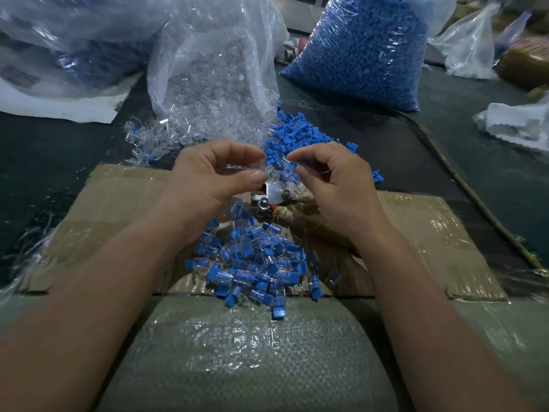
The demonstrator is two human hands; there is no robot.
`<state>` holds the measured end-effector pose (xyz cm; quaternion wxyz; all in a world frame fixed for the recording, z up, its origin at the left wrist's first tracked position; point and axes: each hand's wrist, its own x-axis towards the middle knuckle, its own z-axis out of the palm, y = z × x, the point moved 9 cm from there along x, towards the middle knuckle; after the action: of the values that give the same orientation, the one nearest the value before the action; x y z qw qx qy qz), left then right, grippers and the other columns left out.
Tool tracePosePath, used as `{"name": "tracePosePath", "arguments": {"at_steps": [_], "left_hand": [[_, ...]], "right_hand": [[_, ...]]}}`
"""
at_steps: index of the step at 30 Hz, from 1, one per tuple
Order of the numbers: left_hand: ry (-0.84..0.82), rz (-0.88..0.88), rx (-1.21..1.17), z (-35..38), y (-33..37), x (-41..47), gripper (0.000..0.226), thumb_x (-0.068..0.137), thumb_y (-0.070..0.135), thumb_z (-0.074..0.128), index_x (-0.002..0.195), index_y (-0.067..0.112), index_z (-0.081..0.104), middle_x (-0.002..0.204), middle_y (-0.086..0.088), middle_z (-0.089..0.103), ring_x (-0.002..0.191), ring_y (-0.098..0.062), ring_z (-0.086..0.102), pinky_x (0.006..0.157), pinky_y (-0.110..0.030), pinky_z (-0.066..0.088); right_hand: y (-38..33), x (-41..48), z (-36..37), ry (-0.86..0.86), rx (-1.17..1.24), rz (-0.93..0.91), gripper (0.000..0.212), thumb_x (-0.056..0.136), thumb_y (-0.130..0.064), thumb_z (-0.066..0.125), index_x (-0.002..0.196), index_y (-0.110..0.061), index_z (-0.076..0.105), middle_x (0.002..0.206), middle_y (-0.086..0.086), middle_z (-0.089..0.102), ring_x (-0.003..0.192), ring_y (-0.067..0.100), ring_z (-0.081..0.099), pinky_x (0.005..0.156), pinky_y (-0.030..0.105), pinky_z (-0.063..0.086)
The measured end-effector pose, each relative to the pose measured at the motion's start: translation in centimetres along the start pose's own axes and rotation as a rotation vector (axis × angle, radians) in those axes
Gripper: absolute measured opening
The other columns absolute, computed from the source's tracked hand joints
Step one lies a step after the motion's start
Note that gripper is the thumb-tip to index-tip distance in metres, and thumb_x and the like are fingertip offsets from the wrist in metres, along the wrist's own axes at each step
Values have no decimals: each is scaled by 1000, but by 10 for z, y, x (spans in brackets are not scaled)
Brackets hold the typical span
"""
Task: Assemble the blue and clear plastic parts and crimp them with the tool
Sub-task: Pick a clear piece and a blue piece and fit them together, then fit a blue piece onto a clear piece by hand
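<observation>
My left hand (214, 173) hovers over the cardboard with its fingers curled and pinches a clear plastic part (242, 167) between thumb and fingers. My right hand (332, 179) is level with it, fingers curled, thumb and forefinger slightly apart; whether it holds anything I cannot tell. Between and just below the hands lies the metal crimping tool (271, 193), partly hidden by both. Loose blue parts (297, 133) are heaped beyond the hands. Loose clear parts (154, 139) spill from a clear bag (214, 63). A pile of assembled blue-and-clear pieces (255, 263) lies near me.
A flattened cardboard sheet (430, 233) covers the dark table. A big bag of blue parts (362, 52) stands at the back right, and more plastic bags (59, 40) at the back left. A woven sack (246, 352) is closest to me. Crumpled plastic (520, 126) lies far right.
</observation>
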<state>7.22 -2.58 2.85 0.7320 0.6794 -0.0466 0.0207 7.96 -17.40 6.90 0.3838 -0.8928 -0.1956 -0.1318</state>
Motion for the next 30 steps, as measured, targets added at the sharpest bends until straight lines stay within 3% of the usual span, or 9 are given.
{"name": "tracePosePath", "arguments": {"at_steps": [5,9,13,18,24,30], "left_hand": [[1,-10,21,4,4,-3,28,50,19,72,77,13,64,80,-3,72,78,-16,69,71,-21,57],[-5,-12,13,6,5,-4,26,51,17,72,75,12,64,73,-1,71,71,-15,68,68,-22,57],[18,-9,7,3,4,-3,24,52,15,72,75,13,64,71,2,71,69,-12,68,67,-21,57],[41,13,-7,1,5,-3,26,50,15,73,74,14,64,75,1,72,73,-14,69,67,-20,56],[1,36,-8,6,5,-4,23,51,12,72,73,14,66,83,2,74,79,-15,70,70,-21,56],[13,73,-16,4,6,-3,16,52,16,72,66,21,66,68,2,70,69,-11,68,66,-18,53]], "right_hand": [[4,-2,1,8,221,88,26,89,-9,57,81,-33,52,84,-8,62,83,9,63,79,28,53],[-10,-4,-6,103,242,-22,19,80,-7,68,84,-25,64,81,-12,59,74,-1,57,69,11,45],[-16,-7,-4,94,375,-41,20,78,-6,70,82,-24,65,74,-13,63,68,0,61,67,16,50],[-18,-7,2,70,326,-26,26,79,-5,70,74,-30,62,68,-14,63,63,4,62,65,24,54],[-17,-9,3,90,213,-33,6,78,-10,71,77,-15,67,66,-16,60,59,1,59,58,14,49],[-17,-9,6,71,156,-27,9,78,-16,72,71,-15,66,62,-16,58,57,2,57,54,13,45]]}}
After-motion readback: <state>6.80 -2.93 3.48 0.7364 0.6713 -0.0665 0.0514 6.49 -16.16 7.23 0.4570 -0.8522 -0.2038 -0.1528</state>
